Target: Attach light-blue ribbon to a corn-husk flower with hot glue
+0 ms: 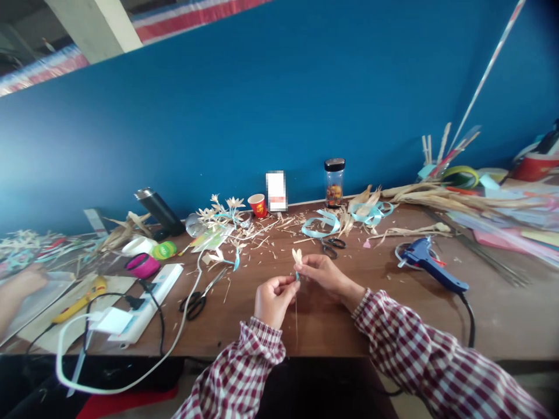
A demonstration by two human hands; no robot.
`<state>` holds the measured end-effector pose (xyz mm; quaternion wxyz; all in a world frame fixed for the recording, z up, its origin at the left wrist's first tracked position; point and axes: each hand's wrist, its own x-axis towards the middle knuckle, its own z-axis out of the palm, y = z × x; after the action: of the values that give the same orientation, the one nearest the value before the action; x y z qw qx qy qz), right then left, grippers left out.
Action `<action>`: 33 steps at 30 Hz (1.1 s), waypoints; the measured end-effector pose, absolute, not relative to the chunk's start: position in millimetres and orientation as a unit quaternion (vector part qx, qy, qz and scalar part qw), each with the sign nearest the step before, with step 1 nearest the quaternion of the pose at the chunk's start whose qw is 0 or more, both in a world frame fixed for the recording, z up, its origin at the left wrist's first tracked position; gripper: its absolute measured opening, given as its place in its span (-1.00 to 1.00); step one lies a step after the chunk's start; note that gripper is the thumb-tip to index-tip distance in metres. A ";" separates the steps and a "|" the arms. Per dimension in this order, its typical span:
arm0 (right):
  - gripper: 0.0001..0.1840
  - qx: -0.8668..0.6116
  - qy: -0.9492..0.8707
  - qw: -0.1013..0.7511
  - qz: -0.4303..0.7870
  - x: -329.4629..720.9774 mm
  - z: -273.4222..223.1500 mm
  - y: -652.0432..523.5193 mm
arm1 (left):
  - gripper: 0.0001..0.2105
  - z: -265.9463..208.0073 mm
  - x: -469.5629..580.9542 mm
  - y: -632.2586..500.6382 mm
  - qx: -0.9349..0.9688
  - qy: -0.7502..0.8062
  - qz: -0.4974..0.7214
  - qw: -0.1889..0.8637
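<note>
Over the front of the brown table, my two hands meet at a small pale husk flower [297,256] on a thin wire stem [296,320]. My left hand [274,299] pinches the stem just below the bloom, where a bit of light blue ribbon shows. Higher up, my right hand [325,272] has its thumb and fingers closed at the base of the petals. Beyond my right hand lie black-handled scissors [329,247]. A finished-looking pale flower with a blue stem end [236,259] rests on the table to the left.
A blue glue gun [430,265] lies right, its cord running off the front edge. Left are another pair of scissors [195,304], a white power strip [151,305] and a yellow tool [81,299]. A co-worker's hand [21,291] is far left. A jar [335,183] stands behind.
</note>
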<state>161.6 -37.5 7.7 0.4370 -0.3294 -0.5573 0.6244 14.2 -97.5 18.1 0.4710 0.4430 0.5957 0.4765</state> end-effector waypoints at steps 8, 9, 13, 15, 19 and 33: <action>-0.64 -0.333 -0.568 0.458 0.598 161.0 6.9 -38.3 | -0.69 16.0 14.3 -92.5 0.371 0.593 0.462 0.545; -0.65 -0.331 -0.569 0.457 0.598 160.9 6.4 -38.4 | -0.69 14.3 14.3 -91.6 0.365 0.590 0.464 0.550; -0.67 -0.323 -0.557 0.456 0.615 159.7 4.9 -40.2 | -0.68 5.8 14.1 -90.8 0.362 0.565 0.464 0.578; -0.66 -0.318 -0.557 0.449 0.623 159.2 4.5 -41.2 | -0.67 2.6 14.0 -92.0 0.361 0.548 0.462 0.597; -0.65 -0.317 -0.559 0.439 0.628 159.5 4.4 -40.4 | -0.65 4.0 14.5 -96.7 0.340 0.537 0.465 0.617; -0.69 -0.281 -0.525 0.441 0.672 159.8 9.0 -42.6 | -0.61 20.2 3.2 -78.3 0.400 0.575 0.458 0.547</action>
<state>159.8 -42.6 9.0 0.4406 -0.2809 -0.5249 0.6719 3.2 -78.3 20.2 0.5470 0.4000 0.5755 0.4578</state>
